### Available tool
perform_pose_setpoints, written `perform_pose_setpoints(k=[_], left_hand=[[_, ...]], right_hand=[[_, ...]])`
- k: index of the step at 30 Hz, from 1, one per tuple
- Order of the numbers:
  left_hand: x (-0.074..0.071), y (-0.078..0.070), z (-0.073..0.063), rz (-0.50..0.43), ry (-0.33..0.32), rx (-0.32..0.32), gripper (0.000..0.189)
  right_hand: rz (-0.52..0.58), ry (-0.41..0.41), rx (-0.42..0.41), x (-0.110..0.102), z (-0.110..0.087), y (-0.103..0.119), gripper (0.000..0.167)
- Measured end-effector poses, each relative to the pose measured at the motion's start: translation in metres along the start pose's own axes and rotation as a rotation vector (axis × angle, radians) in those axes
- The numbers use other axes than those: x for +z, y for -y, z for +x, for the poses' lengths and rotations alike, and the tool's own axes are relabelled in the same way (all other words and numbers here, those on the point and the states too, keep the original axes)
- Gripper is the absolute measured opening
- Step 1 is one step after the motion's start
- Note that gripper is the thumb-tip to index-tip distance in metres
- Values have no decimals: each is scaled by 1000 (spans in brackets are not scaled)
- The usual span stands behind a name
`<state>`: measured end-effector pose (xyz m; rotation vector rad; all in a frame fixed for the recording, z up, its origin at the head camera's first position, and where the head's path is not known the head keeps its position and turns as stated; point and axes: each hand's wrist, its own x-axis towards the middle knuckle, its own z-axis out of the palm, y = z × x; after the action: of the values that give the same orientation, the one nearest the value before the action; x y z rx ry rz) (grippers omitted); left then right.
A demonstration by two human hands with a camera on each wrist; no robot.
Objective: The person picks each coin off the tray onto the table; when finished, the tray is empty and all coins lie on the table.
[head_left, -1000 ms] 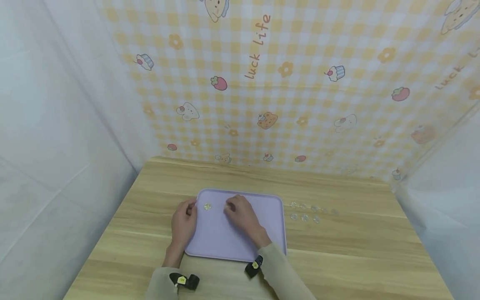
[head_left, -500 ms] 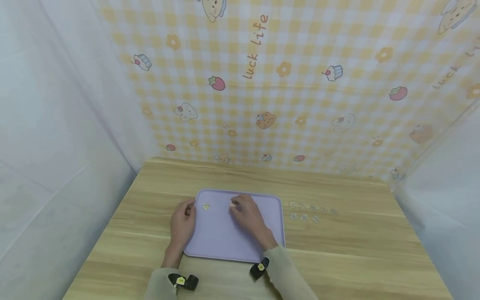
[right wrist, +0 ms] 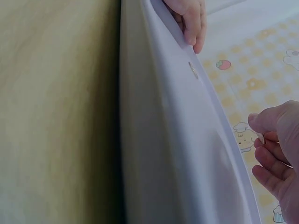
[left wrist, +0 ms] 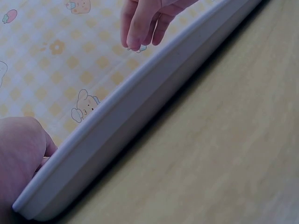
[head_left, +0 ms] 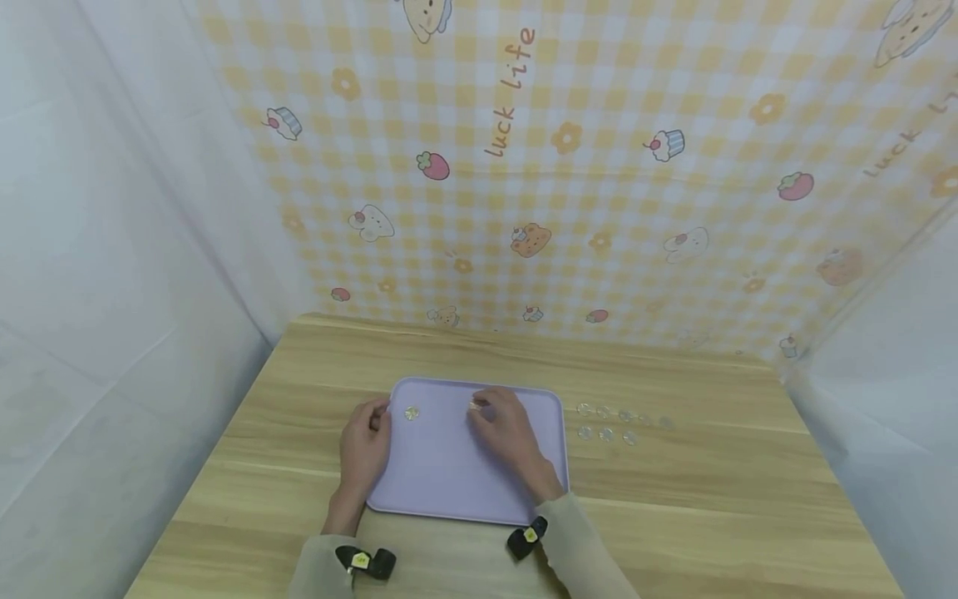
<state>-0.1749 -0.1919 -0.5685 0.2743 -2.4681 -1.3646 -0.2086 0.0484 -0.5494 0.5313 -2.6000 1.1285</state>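
My left hand (head_left: 365,449) grips the left rim of a shallow lilac tray (head_left: 441,474), its fingers curled at the edge. Over the tray's upper middle, my right hand (head_left: 509,426) pinches a small thin disc (right wrist: 261,138) between thumb and index finger; the right wrist view shows it nearly edge-on. Another small round disc (head_left: 412,413), shiny and coin-like, lies inside the tray near its upper left corner, close to the left hand. In the left wrist view the tray wall (left wrist: 135,112) hides the tray floor.
To the right of the tray, several small clear discs (head_left: 607,435) lie in two rows on the wooden table (head_left: 711,499). A yellow checked cloth (head_left: 569,191) hangs behind the table, with white sheeting (head_left: 112,249) at the sides.
My right hand has moved rightward over the tray, with the small disc still pinched. The left hand stays at the tray's left rim, and the disc lying in the tray has not moved.
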Motion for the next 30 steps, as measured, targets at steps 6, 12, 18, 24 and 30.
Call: perform_pose_setpoints(k=[6,12,18,24,30], left_hand=[[0,0,0,6,2,-2,25],[-1,0,-1,4,-7,-1,24],[0,0,-1,12,-10,-2,24],[0,-1,-1,9,-8,4,24],[0,-1,-1,2,-12,17,24]], right_hand=[[27,-22,15,-7,-1,0,22],[9,-52,40,-11,-1,-7,20],[6,-83,38,-17,-5,-15,18],[-8,-104,52,-23,-9,-22,19],[1,-122,51,-28,-12,-26,20]])
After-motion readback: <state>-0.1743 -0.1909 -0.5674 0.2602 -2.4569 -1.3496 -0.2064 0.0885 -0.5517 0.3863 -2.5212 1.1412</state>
